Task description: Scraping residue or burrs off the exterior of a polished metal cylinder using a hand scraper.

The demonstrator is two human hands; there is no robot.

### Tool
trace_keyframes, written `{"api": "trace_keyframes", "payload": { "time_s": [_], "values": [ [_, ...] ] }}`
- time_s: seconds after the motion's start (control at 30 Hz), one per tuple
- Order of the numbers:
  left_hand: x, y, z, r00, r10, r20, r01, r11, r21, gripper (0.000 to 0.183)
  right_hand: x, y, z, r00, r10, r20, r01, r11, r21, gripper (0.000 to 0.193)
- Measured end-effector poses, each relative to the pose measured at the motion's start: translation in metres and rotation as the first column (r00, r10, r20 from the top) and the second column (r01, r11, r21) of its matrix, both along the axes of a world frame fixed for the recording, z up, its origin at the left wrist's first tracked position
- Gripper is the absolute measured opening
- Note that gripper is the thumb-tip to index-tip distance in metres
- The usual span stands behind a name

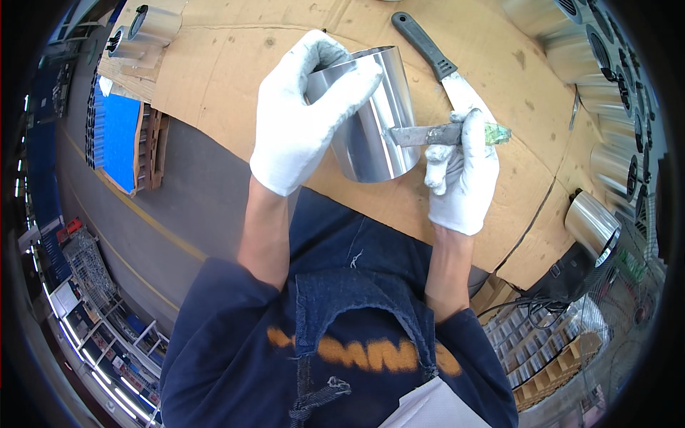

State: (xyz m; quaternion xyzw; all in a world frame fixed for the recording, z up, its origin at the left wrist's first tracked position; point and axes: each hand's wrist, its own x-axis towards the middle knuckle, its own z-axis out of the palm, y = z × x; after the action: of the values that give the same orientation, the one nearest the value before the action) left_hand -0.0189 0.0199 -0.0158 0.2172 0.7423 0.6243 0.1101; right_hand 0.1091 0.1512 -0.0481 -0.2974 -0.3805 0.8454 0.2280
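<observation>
My left hand [292, 125], in a white glove, grips the rim of a shiny metal cylinder [374, 139], its thumb over the outer wall. The cylinder is tilted above the cardboard. In my gloved right hand [465, 175] is a flat scraper blade [417, 136], its handle end wrapped in dark and green material. The blade's tip meets, or lies just in front of, the cylinder's right side. Beyond my right hand, a putty knife [424, 46] with a dark grey handle lies on the cardboard; my hand partly hides its blade.
Cardboard [221, 78] covers the work table. Several metal cylinders [571, 43] line its right side, and another cylinder [592, 227] lies at the right edge. Two more cylinders [155, 25] are at the far left. A blue-topped pallet [121, 135] stands on the floor [196, 167].
</observation>
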Motion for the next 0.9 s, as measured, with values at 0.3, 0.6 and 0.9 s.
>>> {"api": "trace_keyframes", "payload": {
  "time_s": [0.3, 0.6, 0.9],
  "values": [
    [0.004, 0.000, 0.007, 0.999, -0.037, 0.030, 0.038, 0.999, -0.018, 0.016, -0.002, -0.003, 0.002, 0.999, -0.040, 0.007, 0.040, 0.999, 0.035, 0.026],
    [0.003, 0.002, 0.006, 0.999, -0.030, -0.034, 0.028, 0.998, -0.054, 0.017, -0.006, -0.006, -0.004, 0.990, -0.126, 0.059, 0.117, 0.984, 0.132, 0.027],
    [0.004, 0.002, 0.005, 0.999, -0.022, -0.039, 0.020, 0.998, -0.060, 0.016, -0.003, -0.009, -0.004, 0.986, -0.155, 0.058, 0.147, 0.981, 0.128, 0.028]
  ]
}}
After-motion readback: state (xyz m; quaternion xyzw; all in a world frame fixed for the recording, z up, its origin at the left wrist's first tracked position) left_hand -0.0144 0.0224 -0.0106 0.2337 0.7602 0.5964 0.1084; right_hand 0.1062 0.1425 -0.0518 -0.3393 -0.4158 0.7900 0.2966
